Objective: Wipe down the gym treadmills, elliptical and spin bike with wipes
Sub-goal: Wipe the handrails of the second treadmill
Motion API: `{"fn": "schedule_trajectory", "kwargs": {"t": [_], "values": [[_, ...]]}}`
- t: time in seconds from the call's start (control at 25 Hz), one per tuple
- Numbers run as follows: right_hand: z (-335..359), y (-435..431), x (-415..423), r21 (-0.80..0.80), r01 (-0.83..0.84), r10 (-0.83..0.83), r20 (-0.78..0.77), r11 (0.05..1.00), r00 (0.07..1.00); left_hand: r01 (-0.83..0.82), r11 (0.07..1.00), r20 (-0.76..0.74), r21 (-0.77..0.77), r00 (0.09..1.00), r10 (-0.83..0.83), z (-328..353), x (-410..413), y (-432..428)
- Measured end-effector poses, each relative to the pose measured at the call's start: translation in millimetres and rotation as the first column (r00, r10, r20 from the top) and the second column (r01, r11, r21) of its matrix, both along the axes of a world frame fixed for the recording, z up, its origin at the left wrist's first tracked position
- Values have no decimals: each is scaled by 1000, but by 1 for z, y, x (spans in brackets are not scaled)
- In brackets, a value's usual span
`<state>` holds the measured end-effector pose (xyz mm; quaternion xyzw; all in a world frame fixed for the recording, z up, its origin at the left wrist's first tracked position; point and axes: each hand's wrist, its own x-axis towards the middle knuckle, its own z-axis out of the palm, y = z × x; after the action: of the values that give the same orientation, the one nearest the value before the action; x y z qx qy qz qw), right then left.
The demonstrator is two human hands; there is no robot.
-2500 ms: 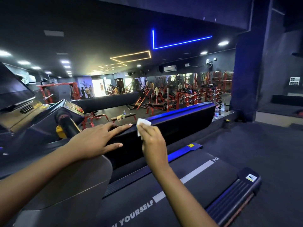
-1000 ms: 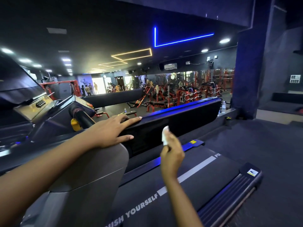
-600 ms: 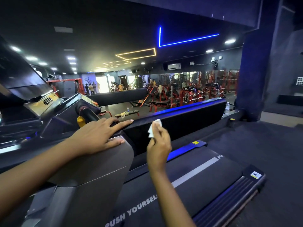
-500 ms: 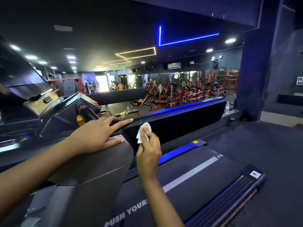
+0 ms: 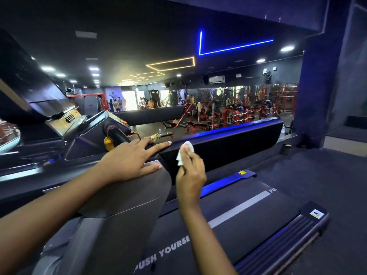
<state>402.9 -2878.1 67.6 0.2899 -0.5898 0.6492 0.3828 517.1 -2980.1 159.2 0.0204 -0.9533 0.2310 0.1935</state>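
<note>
So the right hand has the wipe pinched between thumb and fingertips, and it's pushed up against the inner face of the treadmill's black side rail. That's at the near end of the rail, just under the top edge. The left hand is flat with the fingers spread, resting where the rail meets the grey upright cover. Its index finger lies along the rail top, close to the wipe but not touching it.

Just behind the left hand there's a black grip with a red ring, and a yellow tag right beside it. The console sits further left, tilted up. Under the right forearm is the belt, dark with a grey stripe and white lettering that reads "PUSH YOURSE" before the arm cuts it off. A ribbed end cap closes off the far end of the deck.

The rail blocks most of the floor past it. Over the top of it you get red weight racks, and a blue light strip on the ceiling.

The wipe itself is small, white and crumpled, about half hidden by the fingers. The rail looks smooth, with a blue sheen running along its top edge.
</note>
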Motion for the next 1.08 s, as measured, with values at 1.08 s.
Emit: {"fn": "schedule_trajectory", "kwargs": {"t": [1.08], "values": [[-40, 13, -30, -137, -30, 82, 394, 990, 915, -21, 1000, 34, -17, 999, 22, 3, -2, 1]]}}
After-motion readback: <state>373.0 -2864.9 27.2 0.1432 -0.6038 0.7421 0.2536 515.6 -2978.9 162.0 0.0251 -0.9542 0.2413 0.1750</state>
